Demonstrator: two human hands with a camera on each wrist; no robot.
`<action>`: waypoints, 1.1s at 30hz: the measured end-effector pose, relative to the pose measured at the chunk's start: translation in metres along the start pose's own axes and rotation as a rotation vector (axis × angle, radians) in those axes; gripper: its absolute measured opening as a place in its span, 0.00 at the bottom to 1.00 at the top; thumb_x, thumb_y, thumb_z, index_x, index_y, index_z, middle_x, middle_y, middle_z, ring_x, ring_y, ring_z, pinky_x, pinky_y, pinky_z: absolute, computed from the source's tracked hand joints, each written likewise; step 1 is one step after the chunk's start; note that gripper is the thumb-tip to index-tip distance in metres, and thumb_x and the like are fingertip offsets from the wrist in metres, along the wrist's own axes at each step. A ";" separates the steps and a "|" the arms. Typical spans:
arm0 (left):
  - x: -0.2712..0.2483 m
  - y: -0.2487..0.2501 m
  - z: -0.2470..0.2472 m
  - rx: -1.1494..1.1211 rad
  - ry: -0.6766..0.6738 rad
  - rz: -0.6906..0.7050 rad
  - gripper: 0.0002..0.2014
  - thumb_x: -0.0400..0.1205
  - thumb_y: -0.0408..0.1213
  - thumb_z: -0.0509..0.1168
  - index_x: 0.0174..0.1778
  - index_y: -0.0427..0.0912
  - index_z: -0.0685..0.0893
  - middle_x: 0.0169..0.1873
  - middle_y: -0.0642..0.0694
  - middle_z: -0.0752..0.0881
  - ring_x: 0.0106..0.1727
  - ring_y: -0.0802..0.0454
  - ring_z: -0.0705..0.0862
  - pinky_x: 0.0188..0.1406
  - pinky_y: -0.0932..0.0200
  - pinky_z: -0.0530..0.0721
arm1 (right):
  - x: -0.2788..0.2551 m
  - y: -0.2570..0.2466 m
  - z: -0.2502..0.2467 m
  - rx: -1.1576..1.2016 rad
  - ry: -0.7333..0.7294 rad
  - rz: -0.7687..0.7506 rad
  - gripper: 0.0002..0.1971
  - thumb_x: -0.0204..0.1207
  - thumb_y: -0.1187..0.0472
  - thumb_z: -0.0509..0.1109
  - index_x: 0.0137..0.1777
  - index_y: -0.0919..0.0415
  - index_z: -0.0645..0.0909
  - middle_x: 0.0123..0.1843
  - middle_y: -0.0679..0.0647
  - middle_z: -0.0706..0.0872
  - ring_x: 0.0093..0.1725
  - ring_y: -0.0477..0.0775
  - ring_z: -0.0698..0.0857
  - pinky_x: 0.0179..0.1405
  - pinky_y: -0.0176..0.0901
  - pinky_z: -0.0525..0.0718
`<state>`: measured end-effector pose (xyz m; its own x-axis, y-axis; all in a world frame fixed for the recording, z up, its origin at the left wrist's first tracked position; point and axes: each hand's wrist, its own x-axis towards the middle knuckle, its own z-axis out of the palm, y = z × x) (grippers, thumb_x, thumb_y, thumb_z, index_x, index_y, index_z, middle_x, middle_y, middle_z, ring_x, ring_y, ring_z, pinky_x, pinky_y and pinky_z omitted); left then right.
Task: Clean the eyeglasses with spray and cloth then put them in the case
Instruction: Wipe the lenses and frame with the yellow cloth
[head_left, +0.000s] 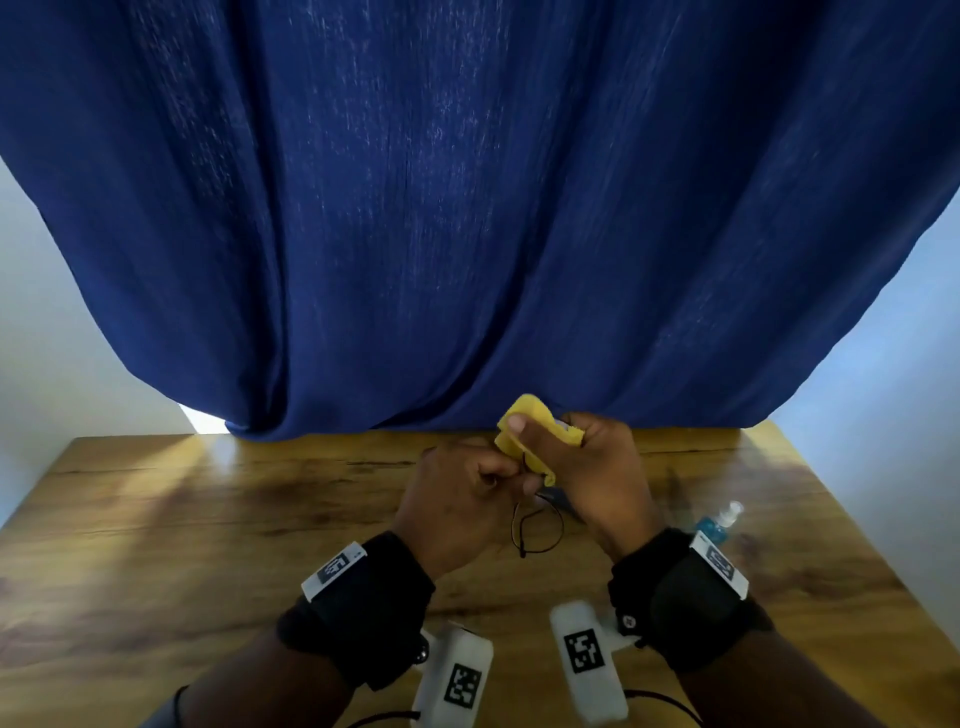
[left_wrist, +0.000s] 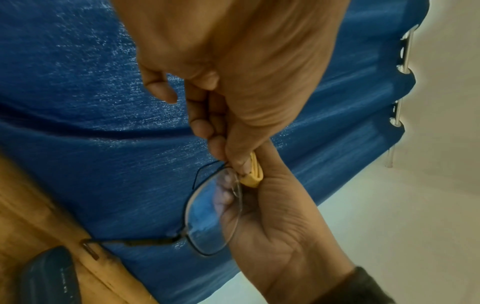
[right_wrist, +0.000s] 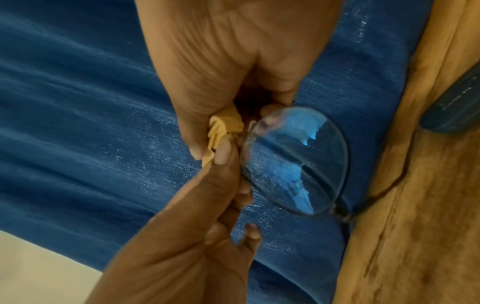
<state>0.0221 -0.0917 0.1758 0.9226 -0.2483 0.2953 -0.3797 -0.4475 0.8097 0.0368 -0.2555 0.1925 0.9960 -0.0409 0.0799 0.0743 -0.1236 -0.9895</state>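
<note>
Thin dark-framed eyeglasses (head_left: 540, 530) hang between my hands above the wooden table (head_left: 208, 519). My left hand (head_left: 493, 480) pinches the frame near the bridge. My right hand (head_left: 530, 436) grips a folded yellow cloth (head_left: 527, 415), thumb pressed on it, with the cloth wrapped over one lens, which is hidden. In the left wrist view the free lens (left_wrist: 213, 211) hangs below the cloth (left_wrist: 253, 172). From the right wrist the same lens (right_wrist: 293, 160) sits beside the cloth (right_wrist: 223, 127). The dark case (left_wrist: 46, 277) lies on the table under the hands.
A small spray bottle (head_left: 719, 519) with blue liquid stands on the table to the right of my right wrist. A dark blue curtain (head_left: 467, 208) hangs along the table's far edge. Bare wood stretches to the left.
</note>
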 end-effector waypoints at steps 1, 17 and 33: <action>0.001 -0.001 -0.002 -0.017 0.007 0.005 0.07 0.81 0.42 0.77 0.39 0.46 0.95 0.34 0.55 0.91 0.39 0.55 0.88 0.36 0.65 0.82 | 0.000 -0.001 -0.002 0.013 -0.005 -0.009 0.26 0.77 0.45 0.79 0.36 0.72 0.83 0.31 0.66 0.86 0.31 0.52 0.82 0.32 0.48 0.80; -0.001 0.005 0.014 0.057 -0.023 -0.035 0.07 0.80 0.47 0.75 0.41 0.50 0.95 0.39 0.52 0.91 0.41 0.53 0.88 0.44 0.50 0.86 | -0.007 0.012 -0.018 0.059 -0.014 0.072 0.21 0.72 0.48 0.84 0.46 0.68 0.86 0.37 0.61 0.91 0.35 0.52 0.88 0.33 0.50 0.86; -0.007 0.012 0.017 0.229 -0.022 0.023 0.07 0.84 0.35 0.71 0.41 0.47 0.92 0.37 0.63 0.83 0.40 0.63 0.84 0.38 0.74 0.77 | -0.010 0.026 -0.035 0.188 -0.205 0.087 0.21 0.69 0.55 0.86 0.55 0.68 0.88 0.50 0.64 0.94 0.51 0.62 0.93 0.51 0.54 0.90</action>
<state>0.0097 -0.1095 0.1744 0.9127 -0.2787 0.2989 -0.4087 -0.6239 0.6661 0.0271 -0.2928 0.1698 0.9869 0.1607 -0.0128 -0.0224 0.0580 -0.9981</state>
